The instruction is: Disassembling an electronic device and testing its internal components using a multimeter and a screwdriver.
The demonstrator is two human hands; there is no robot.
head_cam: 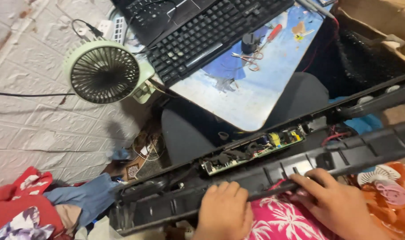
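Both hands' fingers (229, 189) grip the long black housing (273, 171), slanting lower-left to upper-right.

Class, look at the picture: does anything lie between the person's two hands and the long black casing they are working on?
Nothing visible does. The left hand and right hand both rest directly on the long black casing.

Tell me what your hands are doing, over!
Left hand and right hand both gripping long black casing. Circuit board exposed inside. Nothing blocking the hands.
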